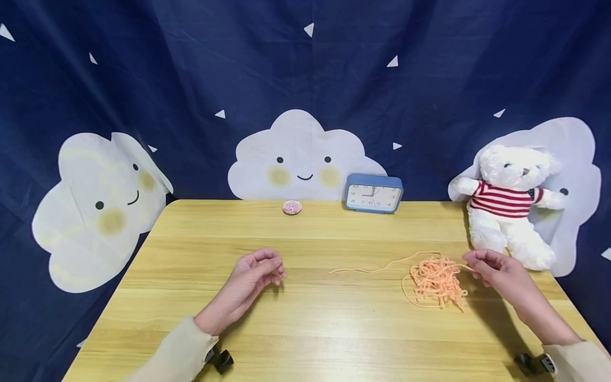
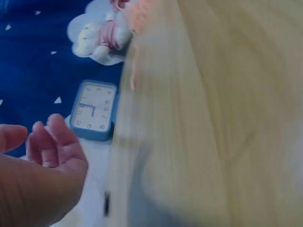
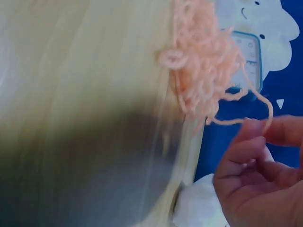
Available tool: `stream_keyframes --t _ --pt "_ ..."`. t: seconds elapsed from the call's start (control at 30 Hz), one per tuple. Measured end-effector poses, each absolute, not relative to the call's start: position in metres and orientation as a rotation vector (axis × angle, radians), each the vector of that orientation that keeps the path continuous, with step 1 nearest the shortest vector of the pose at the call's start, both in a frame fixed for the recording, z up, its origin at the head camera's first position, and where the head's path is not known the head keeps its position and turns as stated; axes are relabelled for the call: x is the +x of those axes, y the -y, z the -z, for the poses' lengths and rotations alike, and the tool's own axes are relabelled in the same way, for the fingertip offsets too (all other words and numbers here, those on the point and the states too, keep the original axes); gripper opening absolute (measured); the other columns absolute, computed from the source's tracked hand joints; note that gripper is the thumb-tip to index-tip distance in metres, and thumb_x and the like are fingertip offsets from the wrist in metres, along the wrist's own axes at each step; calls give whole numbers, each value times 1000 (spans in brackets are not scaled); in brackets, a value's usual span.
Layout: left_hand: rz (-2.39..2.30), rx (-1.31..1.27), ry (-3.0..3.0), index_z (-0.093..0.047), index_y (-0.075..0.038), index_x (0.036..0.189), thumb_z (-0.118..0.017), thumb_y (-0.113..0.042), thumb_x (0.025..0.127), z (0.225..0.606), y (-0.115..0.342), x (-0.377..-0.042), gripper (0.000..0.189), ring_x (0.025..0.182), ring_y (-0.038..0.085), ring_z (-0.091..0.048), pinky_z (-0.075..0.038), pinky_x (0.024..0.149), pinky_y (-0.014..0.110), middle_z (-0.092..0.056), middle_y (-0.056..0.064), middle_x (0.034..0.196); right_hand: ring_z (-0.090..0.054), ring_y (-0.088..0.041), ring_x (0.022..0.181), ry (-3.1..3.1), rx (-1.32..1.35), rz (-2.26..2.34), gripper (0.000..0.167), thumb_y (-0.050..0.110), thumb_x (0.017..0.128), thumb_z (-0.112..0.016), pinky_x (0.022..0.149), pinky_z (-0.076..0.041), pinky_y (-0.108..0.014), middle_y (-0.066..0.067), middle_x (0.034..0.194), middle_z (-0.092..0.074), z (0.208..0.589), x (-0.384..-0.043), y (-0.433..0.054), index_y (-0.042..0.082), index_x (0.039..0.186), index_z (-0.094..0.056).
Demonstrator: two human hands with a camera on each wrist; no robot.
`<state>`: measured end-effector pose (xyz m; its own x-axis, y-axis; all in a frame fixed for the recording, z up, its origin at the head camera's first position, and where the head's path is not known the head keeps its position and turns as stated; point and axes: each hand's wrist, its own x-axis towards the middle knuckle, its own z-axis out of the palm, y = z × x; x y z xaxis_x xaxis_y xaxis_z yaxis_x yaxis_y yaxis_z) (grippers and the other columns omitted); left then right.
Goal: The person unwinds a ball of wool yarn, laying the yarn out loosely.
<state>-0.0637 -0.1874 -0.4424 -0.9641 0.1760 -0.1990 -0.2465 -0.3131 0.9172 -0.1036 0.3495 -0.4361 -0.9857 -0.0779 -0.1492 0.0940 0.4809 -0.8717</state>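
A loose heap of orange yarn (image 1: 438, 280) lies on the right half of the table, one long strand trailing left across the wood. My right hand (image 1: 501, 276) is just right of the heap and pinches a loop of the yarn between thumb and forefinger; the right wrist view shows that loop (image 3: 271, 111) running from the heap (image 3: 203, 56) to the fingertips. My left hand (image 1: 258, 281) hovers over the left-centre of the table, fingers loosely bent, holding nothing. In the left wrist view its thumb and fingers (image 2: 59, 142) stand apart.
A blue clock (image 1: 373, 193) and a small round pink-patterned item (image 1: 292, 207) stand along the table's back edge. At the back right, a white teddy bear (image 1: 511, 207) in a striped sweater sits close to my right hand. A dark blue curtain (image 1: 191, 63) hangs behind the table (image 1: 305, 329).
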Motion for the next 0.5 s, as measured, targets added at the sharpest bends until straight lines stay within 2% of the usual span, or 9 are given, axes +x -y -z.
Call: stream_keyframes --t 0.07,0.13,0.27,0.4,0.5 --pt "-2262 -86 -1770 -67 8 119 -70 -4 104 444 181 -66 19 89 23 -72 -62 77 29 -74 17 101 -62 -4 84 -2604 -9 1385 23 13 113 -58 71 -54 -24 11 101 -73 436 -102 -353 -5 120 -72" --pt "-2176 -74 -1874 -66 12 126 -73 -5 103 446 174 -68 29 91 24 -72 -61 78 30 -75 21 106 -59 2 88 -2700 -40 1270 30 17 113 -60 72 -51 -23 2 110 -73 436 -100 -353 -10 122 -69" --pt "-2051 -38 -2006 -68 13 129 -76 -6 100 449 160 -72 36 90 26 -68 -59 74 28 -74 19 105 -49 10 93 -2973 -96 1211 24 15 108 -67 73 -44 -15 -16 117 -67 436 -93 -337 -7 115 -73" --pt "-1913 38 -2158 -73 9 123 -81 -7 96 454 147 -80 32 89 22 -65 -54 72 24 -72 8 99 -57 4 88 -3090 -249 1321 15 6 102 -74 71 -48 -10 -11 106 -68 434 -91 -309 -2 114 -73" --pt "-1822 99 -2248 -76 6 118 -84 -7 94 458 137 -85 29 89 19 -64 -54 75 24 -71 6 97 -64 -5 85 -3023 -459 1337 18 5 100 -77 71 -53 -15 -6 103 -72 434 -97 -291 2 118 -74"
